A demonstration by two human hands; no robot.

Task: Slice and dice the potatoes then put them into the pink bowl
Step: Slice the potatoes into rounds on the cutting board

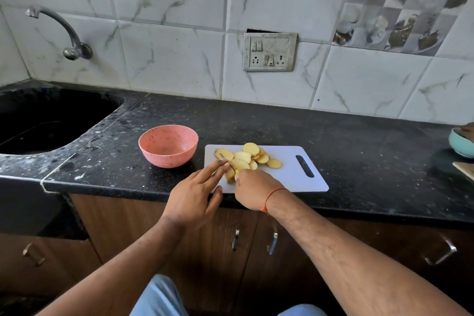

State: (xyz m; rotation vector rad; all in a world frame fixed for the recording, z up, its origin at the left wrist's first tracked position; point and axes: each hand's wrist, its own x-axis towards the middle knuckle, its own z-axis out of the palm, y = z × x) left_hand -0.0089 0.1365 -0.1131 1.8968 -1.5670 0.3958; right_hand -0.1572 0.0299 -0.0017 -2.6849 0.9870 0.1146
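Observation:
Several round yellow potato slices [250, 156] lie spread on a white cutting board [295, 174] on the black counter. My right hand [252, 188] grips a knife [225, 159] with a yellow handle, its blade lying across the left slices. My left hand [197, 194] has its fingers stretched straight, their tips pressing on the slices beside the blade. The empty pink bowl [168, 145] stands just left of the board.
A black sink [46, 120] with a wall tap [66, 33] is at the far left. A light blue bowl [461, 143] sits at the right edge, with a wooden board corner [465, 169] below it. A socket panel [269, 52] is on the tiled wall.

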